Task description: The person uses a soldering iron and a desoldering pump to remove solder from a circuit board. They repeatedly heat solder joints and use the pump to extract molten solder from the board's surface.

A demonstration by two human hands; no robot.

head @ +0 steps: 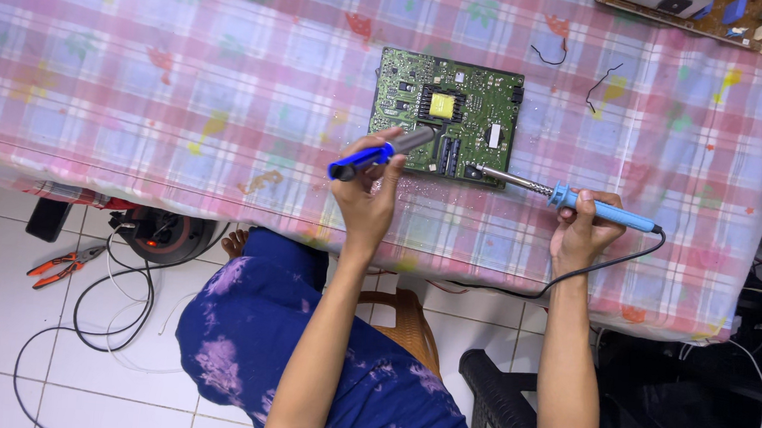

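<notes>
Blue-handled soldering iron [581, 203] gripped in right hand [583, 232], tip touching near edge of green circuit board [446, 116]. Blue-and-grey desoldering pump [381, 153] clasped in left hand [366, 190], nozzle over same edge. Best to keep both tips steady on one joint, wrists braced on near table edge. Beyond: pink plaid tablecloth [139, 68], second board [687, 12] at far right corner; orange pliers [64, 266] on white tiled floor.

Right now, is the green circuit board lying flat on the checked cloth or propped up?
Flat. The green circuit board lies component side up on the pink checked tablecloth, and no edge looks raised.
</notes>
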